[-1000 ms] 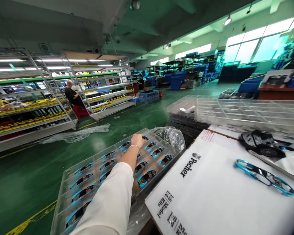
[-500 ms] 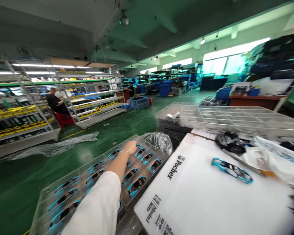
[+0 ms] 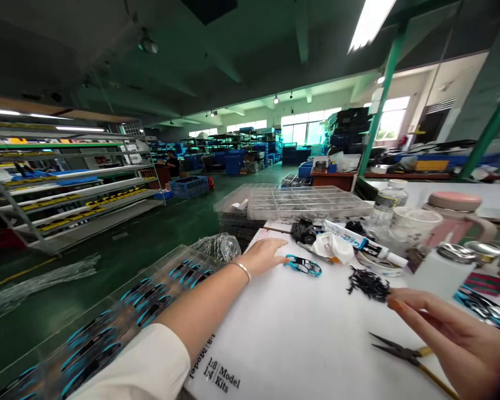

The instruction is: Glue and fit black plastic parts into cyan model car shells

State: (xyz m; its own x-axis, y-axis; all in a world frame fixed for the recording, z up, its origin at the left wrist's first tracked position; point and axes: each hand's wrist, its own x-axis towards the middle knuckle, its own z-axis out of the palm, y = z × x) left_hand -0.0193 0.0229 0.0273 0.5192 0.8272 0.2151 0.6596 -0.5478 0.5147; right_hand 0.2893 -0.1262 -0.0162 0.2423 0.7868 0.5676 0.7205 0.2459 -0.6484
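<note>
My left hand (image 3: pixel 264 254) lies on the white board (image 3: pixel 300 333) with its fingers stretched toward a blue and black toy-car part (image 3: pixel 303 265), fingertips at its left end. My right hand (image 3: pixel 445 333) hovers open over the board at the lower right, fingers apart, just above black tweezers (image 3: pixel 400 351). A small heap of tiny black parts (image 3: pixel 367 283) lies between the two hands. To the left, a clear tray (image 3: pixel 120 311) holds several more blue parts.
Behind the board lie a glue tube (image 3: pixel 360 243), a black car piece (image 3: pixel 303 230), clear compartment trays (image 3: pixel 304 203), a white cup (image 3: pixel 414 222) and a pink-lidded jug (image 3: pixel 454 214). Shelving racks (image 3: pixel 66 189) line the green floor at left. A person sits far back.
My view has swung right. My left hand left the clear tray and moved onto the white board beside the blue part. My right hand has come into view.
</note>
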